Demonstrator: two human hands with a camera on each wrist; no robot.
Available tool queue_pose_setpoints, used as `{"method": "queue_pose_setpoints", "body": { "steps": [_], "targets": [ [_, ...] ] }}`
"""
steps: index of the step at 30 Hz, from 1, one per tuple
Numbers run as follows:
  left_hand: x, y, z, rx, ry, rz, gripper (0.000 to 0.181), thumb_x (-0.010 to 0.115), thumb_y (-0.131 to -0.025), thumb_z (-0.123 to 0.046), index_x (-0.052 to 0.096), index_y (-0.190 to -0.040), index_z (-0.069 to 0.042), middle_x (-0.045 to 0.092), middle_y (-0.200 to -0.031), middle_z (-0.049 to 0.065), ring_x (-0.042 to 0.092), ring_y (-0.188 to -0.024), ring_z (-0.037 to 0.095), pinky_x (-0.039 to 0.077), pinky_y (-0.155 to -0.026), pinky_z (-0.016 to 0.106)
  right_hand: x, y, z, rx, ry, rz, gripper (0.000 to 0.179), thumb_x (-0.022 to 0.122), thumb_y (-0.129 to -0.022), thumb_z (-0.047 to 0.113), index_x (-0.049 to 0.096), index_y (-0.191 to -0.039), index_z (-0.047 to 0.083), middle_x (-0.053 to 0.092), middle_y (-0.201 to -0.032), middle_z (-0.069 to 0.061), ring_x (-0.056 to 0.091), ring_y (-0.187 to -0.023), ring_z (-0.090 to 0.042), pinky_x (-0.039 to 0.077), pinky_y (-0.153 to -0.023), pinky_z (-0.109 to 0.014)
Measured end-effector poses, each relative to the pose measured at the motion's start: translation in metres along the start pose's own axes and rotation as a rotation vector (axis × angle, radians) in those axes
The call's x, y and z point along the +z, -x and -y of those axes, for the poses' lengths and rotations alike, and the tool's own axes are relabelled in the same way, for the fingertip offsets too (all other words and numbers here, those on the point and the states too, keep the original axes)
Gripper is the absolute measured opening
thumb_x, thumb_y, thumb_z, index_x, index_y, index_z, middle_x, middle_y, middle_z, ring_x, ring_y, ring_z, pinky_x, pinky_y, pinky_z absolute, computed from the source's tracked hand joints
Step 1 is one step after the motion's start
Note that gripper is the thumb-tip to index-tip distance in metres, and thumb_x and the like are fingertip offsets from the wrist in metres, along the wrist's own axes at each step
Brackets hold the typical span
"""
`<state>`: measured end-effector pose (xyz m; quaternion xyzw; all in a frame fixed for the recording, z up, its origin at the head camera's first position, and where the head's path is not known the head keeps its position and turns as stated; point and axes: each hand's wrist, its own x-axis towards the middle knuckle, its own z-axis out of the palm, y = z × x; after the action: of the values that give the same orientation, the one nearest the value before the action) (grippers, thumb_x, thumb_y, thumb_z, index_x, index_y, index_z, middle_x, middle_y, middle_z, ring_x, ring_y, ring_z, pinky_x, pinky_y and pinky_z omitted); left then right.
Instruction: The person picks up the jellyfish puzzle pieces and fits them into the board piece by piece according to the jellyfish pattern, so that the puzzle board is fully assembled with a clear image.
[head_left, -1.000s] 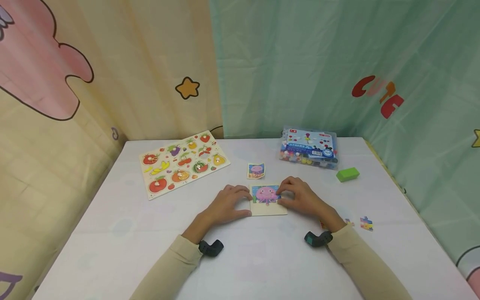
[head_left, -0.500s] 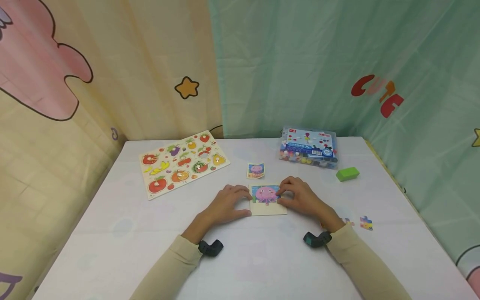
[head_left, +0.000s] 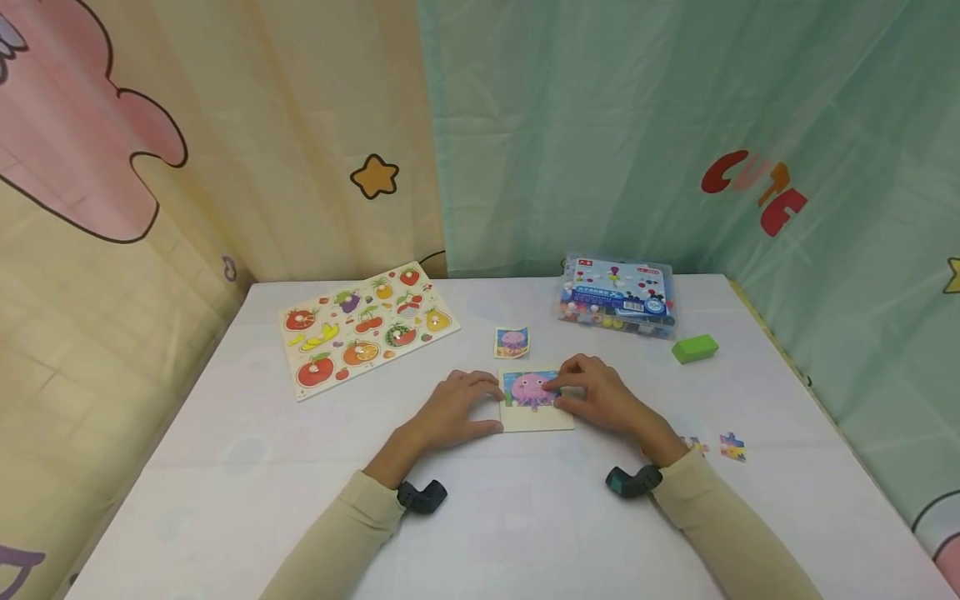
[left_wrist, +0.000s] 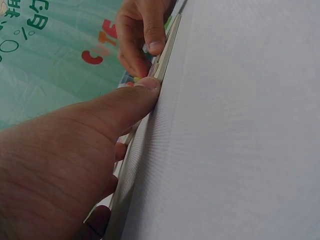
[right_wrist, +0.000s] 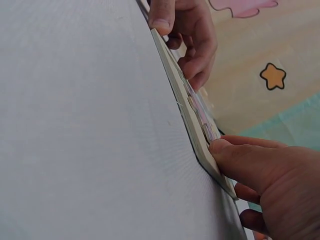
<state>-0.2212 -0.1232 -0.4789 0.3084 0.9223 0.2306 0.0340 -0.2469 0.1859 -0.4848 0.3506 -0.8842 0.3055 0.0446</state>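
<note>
A small wooden puzzle board lies flat before me, with joined jellyfish puzzle pieces across its far part and bare wood along its near part. My left hand holds the board's left edge, thumb at the near corner and fingers farther up. With thumb and fingers, my right hand holds a puzzle piece at the right side of the picture; the hand partly covers it. In the right wrist view, the right thumb touches the pieces' near edge, above the board's rim.
Beyond the board lies a jellyfish picture card. A fruit peg puzzle is at back left. A clear box of beads and a green block stand at back right. Loose puzzle pieces lie near the right forearm.
The right index finger has shifted left over the jellyfish picture, while the right thumb stays at its right side. My left hand and the board have not visibly moved.
</note>
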Motion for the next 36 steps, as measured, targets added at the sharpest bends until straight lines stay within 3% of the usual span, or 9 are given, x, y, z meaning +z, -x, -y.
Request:
{"method": "queue_pose_setpoints", "body": {
  "steps": [14,26,29,36],
  "targets": [
    [0.000,0.000,0.001,0.007,-0.015,-0.005,0.044,0.074,-0.090,-0.048,0.067,-0.127,-0.023,0.053,-0.143,-0.002,0.044,-0.127,0.021,0.039,-0.101,0.044,-0.001,-0.002,0.004,-0.004,0.057,0.031,0.023,0.078,-0.091,0.020,0.080,-0.113,0.019,0.059,-0.117,-0.006,0.053,-0.104,-0.026,0.043,-0.084,-0.045],
    [0.000,0.001,0.000,0.006,-0.008,-0.003,0.044,0.074,-0.091,-0.047,0.067,-0.127,-0.023,0.053,-0.144,-0.002,0.044,-0.127,0.023,0.039,-0.101,0.045,-0.007,-0.006,0.020,-0.034,0.261,0.117,0.027,0.076,-0.093,0.024,0.077,-0.119,0.019,0.063,-0.114,-0.006,0.059,-0.100,-0.024,0.049,-0.080,-0.042],
    [0.000,0.001,0.000,0.006,-0.006,-0.008,0.044,0.074,-0.091,-0.047,0.067,-0.127,-0.024,0.053,-0.144,-0.002,0.044,-0.127,0.022,0.039,-0.101,0.045,-0.004,-0.005,0.013,-0.033,0.219,0.097,0.026,0.077,-0.092,0.023,0.078,-0.118,0.019,0.062,-0.116,-0.005,0.058,-0.102,-0.024,0.048,-0.082,-0.043],
    [0.001,0.001,0.002,0.011,0.001,-0.008,0.043,0.074,-0.091,-0.046,0.067,-0.127,-0.024,0.054,-0.144,-0.003,0.044,-0.129,0.022,0.039,-0.102,0.046,0.000,-0.003,-0.002,0.016,-0.004,0.082,0.028,0.078,-0.091,0.019,0.077,-0.119,0.021,0.058,-0.121,-0.001,0.051,-0.113,-0.025,0.037,-0.092,-0.051]
  ]
}}
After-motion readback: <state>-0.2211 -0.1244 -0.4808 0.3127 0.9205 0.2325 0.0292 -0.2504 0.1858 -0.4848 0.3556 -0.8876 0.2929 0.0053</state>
